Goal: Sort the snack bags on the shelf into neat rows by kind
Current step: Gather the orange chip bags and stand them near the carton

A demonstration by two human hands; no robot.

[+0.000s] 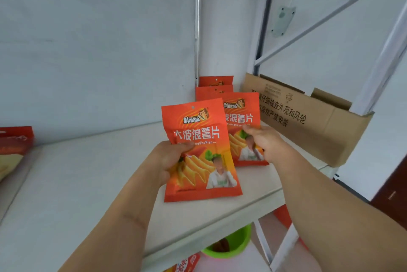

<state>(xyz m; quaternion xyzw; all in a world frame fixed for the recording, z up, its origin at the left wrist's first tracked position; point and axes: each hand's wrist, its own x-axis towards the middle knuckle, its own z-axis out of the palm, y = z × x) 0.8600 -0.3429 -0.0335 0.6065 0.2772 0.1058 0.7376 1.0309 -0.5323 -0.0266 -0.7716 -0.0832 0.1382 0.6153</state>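
Note:
An orange chip bag (pixel 198 130) stands upright near the front of the white shelf (pixel 92 183), gripped on its left edge by my left hand (pixel 169 161). Just behind it to the right stands a second orange chip bag (pixel 242 115); my right hand (pixel 264 141) holds its lower right part. Two more orange bags (pixel 214 89) of the same kind stand in a row behind these, toward the shelf's back corner, mostly hidden.
An open cardboard box (pixel 312 122) sits at the shelf's right end. A red and cream bag (pixel 13 150) lies at the far left. Below the shelf are a green tub (pixel 237 243) and more red packets (pixel 187 265). Metal shelf struts (pixel 387 55) rise at right.

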